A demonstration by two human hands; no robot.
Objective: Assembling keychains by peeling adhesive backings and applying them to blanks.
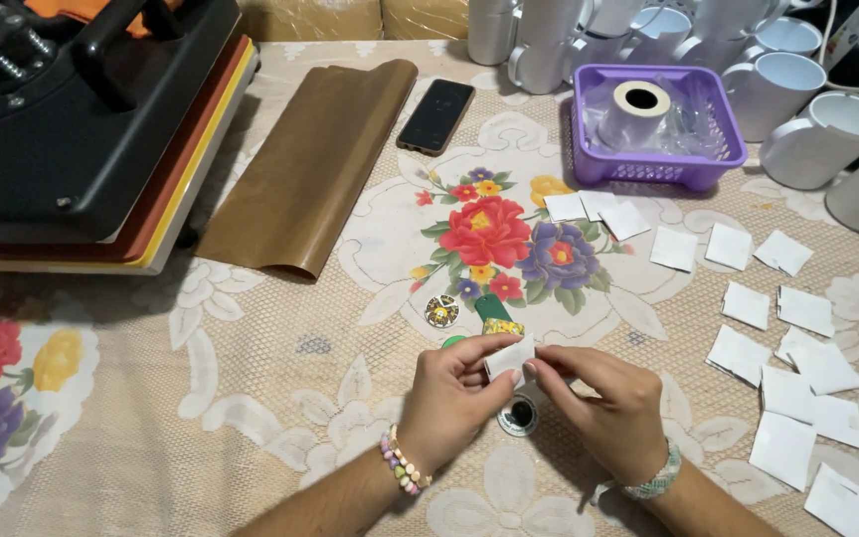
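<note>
At the lower centre of the frame the left hand [454, 393] and the right hand [603, 403] meet over a small white paper square [509, 358], each pinching one side of it between thumb and fingertips, just above a small round disc [518, 415] that lies on the floral tablecloth [251, 398]. Both wrists wear bead bracelets, and the forearms come in from the bottom edge, angled toward each other.

As for progress, it looks to be somewhere in the middle: many loose white squares [787, 388] are spread over the right side of the frame, and a few more sit near the purple basket [688, 169] at the upper centre. Two patterned round pieces [441, 311] rest just above the hands. Whether the squares on the right are finished or waiting cannot be told.

A heat press [72, 129] fills the upper left, with a brown sheet [310, 169] and a dark phone [435, 116] beside it, and white mugs [817, 129] stand at the upper right.
</note>
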